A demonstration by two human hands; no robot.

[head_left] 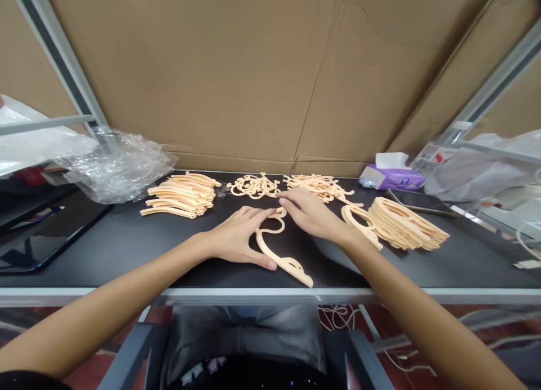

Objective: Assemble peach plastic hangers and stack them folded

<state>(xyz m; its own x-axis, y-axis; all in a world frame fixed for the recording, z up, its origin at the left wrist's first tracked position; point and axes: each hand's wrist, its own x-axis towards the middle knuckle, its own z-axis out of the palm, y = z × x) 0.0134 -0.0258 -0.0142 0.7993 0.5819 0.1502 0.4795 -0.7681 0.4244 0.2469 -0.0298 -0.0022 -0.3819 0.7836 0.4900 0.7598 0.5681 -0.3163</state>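
A peach-coloured plastic clothes hanger [265, 248] lies on the black tabletop in front of me, its lower arm slanting toward the front edge. My left hand [236, 235] is spread around it from the left, thumb on the long arm and fingers at the upper end. Over the top end, my right hand [310, 212] reaches in with bent fingers closed on a small part there. The fingertips partly hide where the pieces meet. Behind the hands lie a pile of small curved hook pieces [253, 186] and a second pile of slim peach parts [315, 186].
Left stands a stack of curved peach bars [181, 195], near crumpled clear plastic [122, 164]. On the right are a stack of looped peach hangers [406, 224], a purple tissue pack [393, 177] and a phone [420, 202]. Cardboard [211, 85] walls off the back.
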